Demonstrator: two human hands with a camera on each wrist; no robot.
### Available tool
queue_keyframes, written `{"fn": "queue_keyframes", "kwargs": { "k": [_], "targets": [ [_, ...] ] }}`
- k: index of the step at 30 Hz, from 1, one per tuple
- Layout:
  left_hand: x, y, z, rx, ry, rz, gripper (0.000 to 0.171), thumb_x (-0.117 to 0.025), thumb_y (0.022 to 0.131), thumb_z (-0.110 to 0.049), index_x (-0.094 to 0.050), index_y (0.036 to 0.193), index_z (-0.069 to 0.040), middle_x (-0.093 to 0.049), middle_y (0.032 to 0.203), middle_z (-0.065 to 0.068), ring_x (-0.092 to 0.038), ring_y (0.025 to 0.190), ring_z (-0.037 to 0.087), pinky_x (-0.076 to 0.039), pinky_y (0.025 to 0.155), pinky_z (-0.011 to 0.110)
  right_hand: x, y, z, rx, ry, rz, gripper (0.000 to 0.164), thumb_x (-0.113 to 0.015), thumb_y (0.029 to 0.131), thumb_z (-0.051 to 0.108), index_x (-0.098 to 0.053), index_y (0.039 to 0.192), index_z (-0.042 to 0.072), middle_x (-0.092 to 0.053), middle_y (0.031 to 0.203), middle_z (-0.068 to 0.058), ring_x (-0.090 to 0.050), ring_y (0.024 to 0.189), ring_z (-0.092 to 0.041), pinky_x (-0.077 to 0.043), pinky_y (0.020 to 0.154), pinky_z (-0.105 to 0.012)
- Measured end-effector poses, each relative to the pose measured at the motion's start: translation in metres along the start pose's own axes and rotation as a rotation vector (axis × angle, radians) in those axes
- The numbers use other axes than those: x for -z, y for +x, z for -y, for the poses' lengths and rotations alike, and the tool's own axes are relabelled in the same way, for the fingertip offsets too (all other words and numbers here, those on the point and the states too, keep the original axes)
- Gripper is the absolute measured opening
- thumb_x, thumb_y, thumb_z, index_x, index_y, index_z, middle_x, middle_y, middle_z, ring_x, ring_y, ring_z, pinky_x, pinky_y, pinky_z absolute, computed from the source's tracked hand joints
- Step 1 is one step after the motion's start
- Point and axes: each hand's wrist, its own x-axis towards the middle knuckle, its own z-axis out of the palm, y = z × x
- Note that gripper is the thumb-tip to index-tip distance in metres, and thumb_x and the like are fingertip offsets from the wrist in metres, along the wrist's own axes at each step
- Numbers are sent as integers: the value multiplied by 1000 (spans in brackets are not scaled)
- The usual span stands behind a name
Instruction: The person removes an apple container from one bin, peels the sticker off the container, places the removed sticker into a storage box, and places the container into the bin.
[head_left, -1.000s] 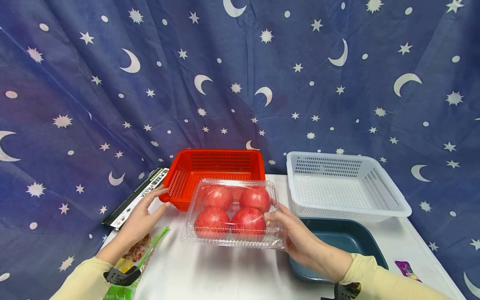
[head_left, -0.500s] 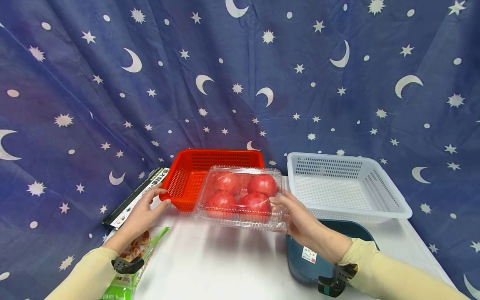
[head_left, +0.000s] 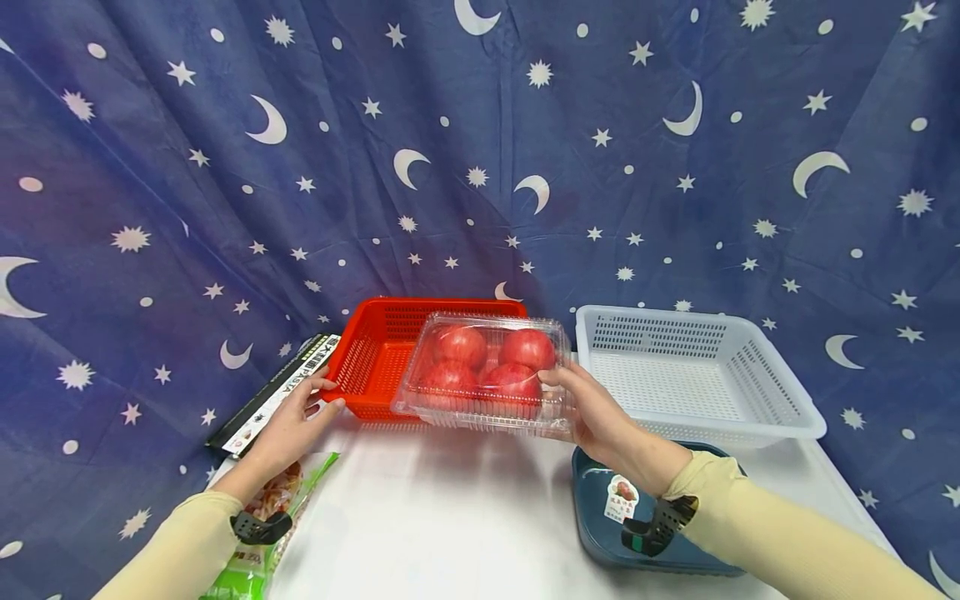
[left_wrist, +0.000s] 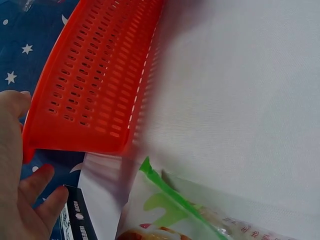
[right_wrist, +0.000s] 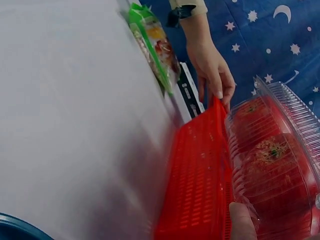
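Observation:
My right hand [head_left: 596,408] grips the right side of a clear plastic clamshell box [head_left: 480,421] holding several red apples [head_left: 459,346], its thumb on top. The box is tilted and overlaps the front right of a red plastic basket [head_left: 375,367] in the head view. In the right wrist view the apples [right_wrist: 275,170] show through the ridged lid, beside the basket's rim. My left hand [head_left: 292,425] pinches the front left corner of the basket at its rim; in the left wrist view its thumb [left_wrist: 17,102] lies at that rim, the other fingers below the corner.
A white basket [head_left: 667,383] stands at the back right, with a dark blue tub [head_left: 600,533] in front, partly under my right forearm. A black-and-white pasta box [head_left: 277,392] and a green-edged food bag [head_left: 247,567] lie at the left. A starry blue curtain [head_left: 480,167] hangs behind.
My right hand has carried the box of apples away from me and slightly right, further over the red basket. A label in the blue tub has come into view. My left hand stays at the basket's corner.

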Motion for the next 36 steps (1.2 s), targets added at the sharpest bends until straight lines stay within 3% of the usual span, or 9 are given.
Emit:
{"fn": "queue_keyframes", "kwargs": {
  "k": [4, 9, 14, 21, 32, 36],
  "targets": [
    [-3, -1, 0, 12, -52, -7, 38, -67, 102, -21, -47, 123, 4, -25, 165, 21, -51, 132, 44, -47, 97, 18, -1, 6, 2, 3, 0, 0, 72, -64, 95, 32, -29, 158, 25, -47, 141, -19, -53, 118, -33, -58, 87, -46],
    [-8, -3, 2, 7, -50, -50, 38, -68, 101, -20, -44, 121, 2, -25, 165, 20, -54, 128, 44, -48, 98, 21, -5, 13, 5, 6, 27, 15, 75, -64, 94, 31, -26, 158, 23, -46, 144, -19, -54, 120, -34, -58, 88, -47],
    [-14, -4, 5, -14, -88, -87, 39, -67, 101, -15, -41, 123, 3, -20, 166, 21, -57, 123, 47, -46, 88, 9, -7, 20, 8, 3, 30, 2, 77, -65, 93, 33, -26, 159, 24, -46, 144, -18, -53, 123, -36, -58, 88, -49],
    [-23, -2, 7, -20, -177, -100, 42, -66, 101, -8, -37, 127, 9, -14, 166, 25, -58, 118, 51, -49, 85, 10, -10, 30, 12, 5, 35, -11, 79, -66, 92, 31, -25, 160, 24, -44, 145, -18, -51, 124, -37, -58, 88, -49],
    [-30, -4, 6, 30, -129, -118, 44, -63, 104, -15, -33, 129, 4, -9, 168, 20, -58, 120, 48, -46, 86, 7, -16, 49, 18, -8, 12, -22, 82, -66, 93, 35, -22, 161, 24, -41, 149, -17, -48, 128, -38, -54, 96, -49],
    [-33, -3, 5, 39, -120, -139, 43, -62, 104, -17, -33, 127, 4, -10, 168, 19, -60, 119, 45, -46, 85, 7, -19, 55, 20, -14, 7, -40, 79, -67, 92, 34, -27, 159, 25, -42, 144, -14, -49, 122, -34, -56, 92, -45]
  ]
}}
